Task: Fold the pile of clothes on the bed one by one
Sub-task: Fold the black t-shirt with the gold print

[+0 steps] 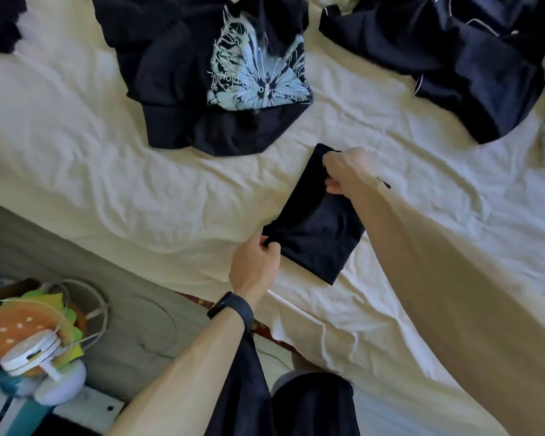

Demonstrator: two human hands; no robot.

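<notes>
On the cream sheet [107,152], the folded black garment [315,234] is lying at frame centre, its long axis running upper right to lower left. My right hand [346,171] is gripping its upper end with fingers curled. My left hand [255,262] is pinching its lower-left corner.

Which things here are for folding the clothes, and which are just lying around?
For the job: small dark garment, pinched by the left hand and gripped by the right hand; butterfly-print top; dark clothes heap; bed sheet.
Just lying about: burger-shaped toy; white disc-shaped object.
</notes>
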